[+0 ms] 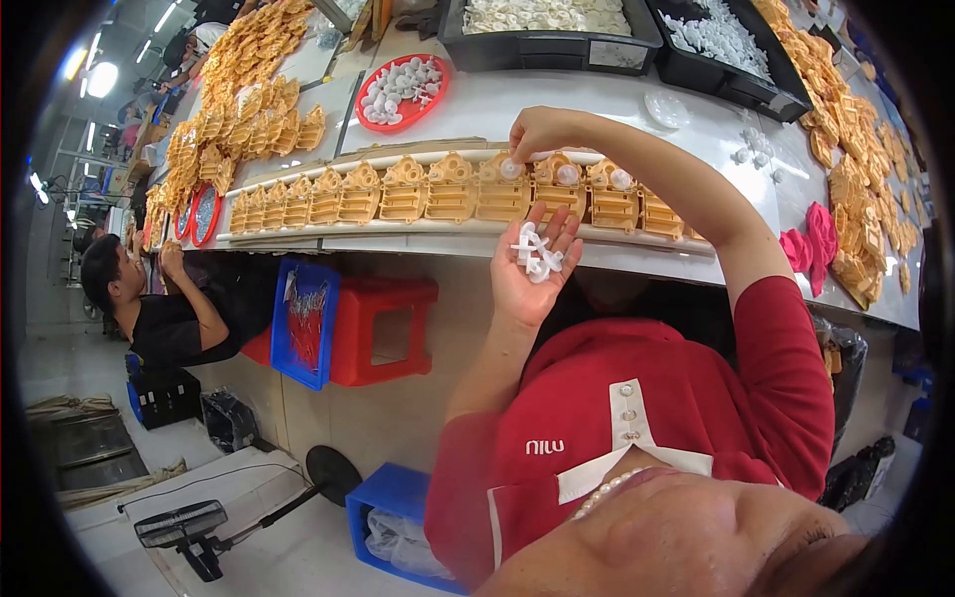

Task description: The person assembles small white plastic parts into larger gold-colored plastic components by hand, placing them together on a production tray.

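Orange plastic housings, one long row, set side by side on the white table before us and flanked front and back by white rails. White round parts, three that we can make out, each seated in the upper portion of a housing right of the row's middle. Right hand, reaching over the row, fingers bent and bunched together, tips down at the leftmost of these round parts; whether they pinch it or press it we cannot tell. Left hand, palm up at the row's near edge, fingers loosely spread and slightly curled, with a small pile of white plastic pieces lying across palm and fingers. Beyond the row we list a red basin of further white parts, two black trays at the far side, the left one filled with cream-coloured pieces, and a clear round dish. To our right, a pink cloth beside a heap of orange parts; to our left, another orange heap, a red stool below the table's edge and a seated co-worker in dark clothing.
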Action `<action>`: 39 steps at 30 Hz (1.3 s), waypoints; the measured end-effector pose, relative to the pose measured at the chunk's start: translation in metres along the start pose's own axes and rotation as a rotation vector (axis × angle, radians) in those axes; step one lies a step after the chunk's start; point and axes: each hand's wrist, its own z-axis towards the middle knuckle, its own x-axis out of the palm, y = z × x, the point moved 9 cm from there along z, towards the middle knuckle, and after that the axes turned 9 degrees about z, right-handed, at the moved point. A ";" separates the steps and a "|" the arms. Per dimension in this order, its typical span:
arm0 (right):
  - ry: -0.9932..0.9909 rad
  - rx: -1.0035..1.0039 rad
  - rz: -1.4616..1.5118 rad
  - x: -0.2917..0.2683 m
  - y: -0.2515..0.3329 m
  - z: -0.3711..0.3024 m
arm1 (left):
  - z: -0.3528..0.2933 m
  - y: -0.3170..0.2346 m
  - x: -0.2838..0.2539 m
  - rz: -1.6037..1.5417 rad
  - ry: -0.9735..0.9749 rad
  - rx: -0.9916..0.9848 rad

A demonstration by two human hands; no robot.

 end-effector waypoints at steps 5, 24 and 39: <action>0.071 0.054 -0.058 0.002 -0.008 0.008 | 0.001 0.000 0.002 -0.013 0.023 -0.003; -0.227 -0.567 0.037 -0.005 0.057 -0.109 | 0.009 0.002 0.021 0.013 0.000 0.044; -0.409 -0.883 -0.370 0.001 0.030 -0.218 | 0.044 0.064 0.039 0.113 0.028 -0.131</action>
